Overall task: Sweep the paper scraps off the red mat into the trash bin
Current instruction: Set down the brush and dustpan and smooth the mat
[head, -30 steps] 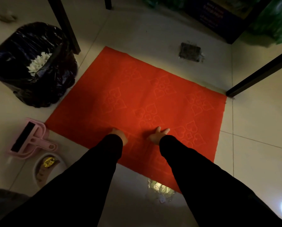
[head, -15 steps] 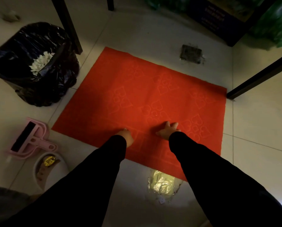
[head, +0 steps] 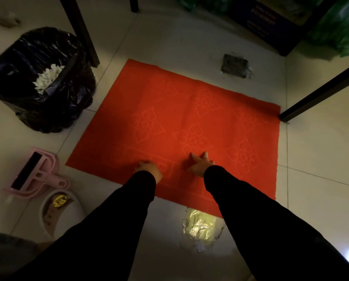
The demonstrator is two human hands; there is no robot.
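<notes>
The red mat (head: 179,118) with embossed hearts lies flat on the pale tiled floor; no paper scraps show on it. My left hand (head: 149,168) rests on the mat's near strip with fingers flat. Beside it my right hand (head: 201,164) presses on the mat with fingers spread. The trash bin (head: 37,82), lined with a black bag, stands at the left beyond the mat's corner and holds a heap of white paper scraps (head: 46,77). A pink brush and dustpan (head: 35,175) lie on the floor left of the mat.
Black table legs stand by the bin (head: 80,31) and at the mat's right corner (head: 319,92). A white bowl (head: 62,211) with a gold wrapper sits near the dustpan. A crumpled clear wrapper (head: 200,224) lies at the mat's near edge. A floor drain (head: 235,65) lies beyond the mat.
Both hands have slid a little rightward and farther across the mat's near part, staying flat on it. The view has shifted slightly.
</notes>
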